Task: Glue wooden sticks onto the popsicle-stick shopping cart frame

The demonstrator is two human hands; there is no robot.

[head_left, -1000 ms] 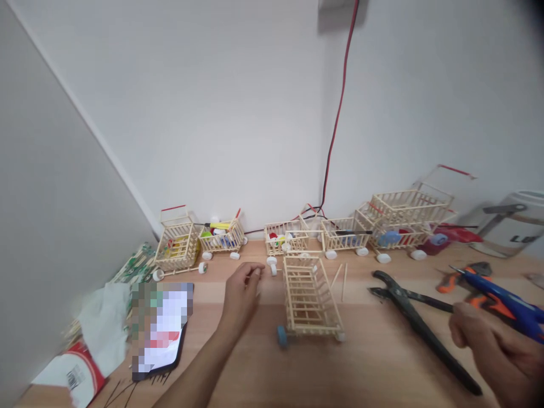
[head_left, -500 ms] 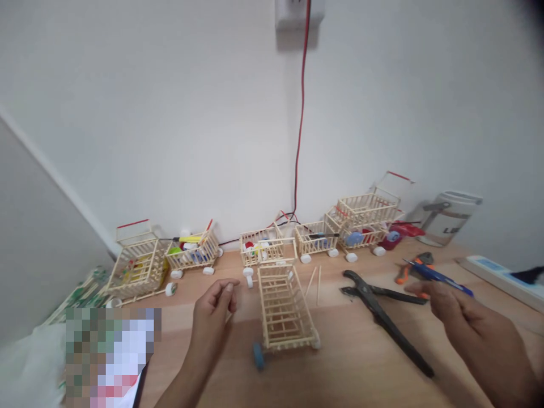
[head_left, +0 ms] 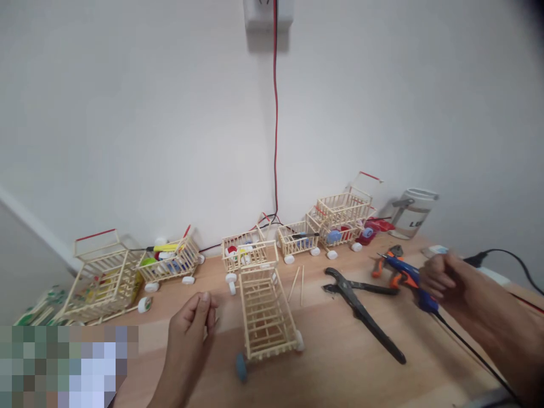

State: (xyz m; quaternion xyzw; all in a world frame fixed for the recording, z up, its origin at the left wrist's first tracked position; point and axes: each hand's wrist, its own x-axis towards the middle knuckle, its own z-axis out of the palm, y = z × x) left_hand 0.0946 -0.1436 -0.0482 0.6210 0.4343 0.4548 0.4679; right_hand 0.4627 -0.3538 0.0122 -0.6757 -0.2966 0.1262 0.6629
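A small shopping cart made of thin wooden sticks (head_left: 268, 317) stands in the middle of the table, with a blue wheel (head_left: 241, 367) at its near left corner and a white wheel at the near right. Left of it is my left hand (head_left: 191, 326), fingers curled and thumb pressed on the forefinger; anything pinched there is hidden. My right hand (head_left: 457, 286) is closed, over the right side of the table. Beside its fingers lies a blue corded tool with a thin metal tip (head_left: 408, 275), like a soldering iron. What the right fingers hold, if anything, cannot be made out.
Dark slip-joint pliers (head_left: 365, 311) and two thin sticks (head_left: 302, 286) lie right of the cart. Orange-handled pliers (head_left: 395, 277) lie under the blue tool. More stick carts (head_left: 170, 260) line the wall. A clear jar (head_left: 414, 214) stands at back right.
The view has turned to the right, so everything sits further left. My right hand has moved rightward along the blue tool, its fingers now more curled. My left hand keeps its curled pose beside the cart.
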